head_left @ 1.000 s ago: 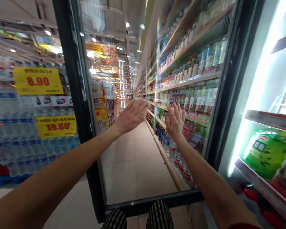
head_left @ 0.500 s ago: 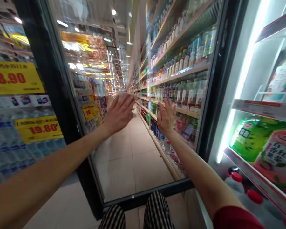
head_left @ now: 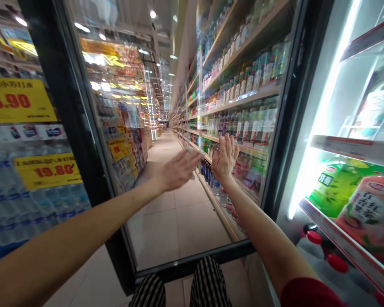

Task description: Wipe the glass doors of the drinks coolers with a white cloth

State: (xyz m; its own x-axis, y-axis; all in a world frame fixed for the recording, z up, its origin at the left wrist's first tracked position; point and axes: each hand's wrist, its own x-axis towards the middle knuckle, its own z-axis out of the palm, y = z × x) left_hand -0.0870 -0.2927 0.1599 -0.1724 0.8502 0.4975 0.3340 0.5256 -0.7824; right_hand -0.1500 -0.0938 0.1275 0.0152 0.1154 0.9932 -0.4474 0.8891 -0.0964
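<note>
A glass door with a dark frame stands swung open in front of me. My left hand lies against or close to its pane, fingers stretched out and blurred by motion. Pale edges show around those fingers; I cannot tell whether they are a thin cloth or a reflection. To its right, my right hand is flat on the glass, fingers up and slightly apart, holding nothing.
At right, a lit cooler shelf bears green drink packs, a red tea pack and red-capped bottles. Yellow price signs hang by bottled water at left. My checkered knees are below the door's bottom rail.
My left hand has moved right and down across the pane, closer to my right hand. The right hand stays nearly in place on the glass.
</note>
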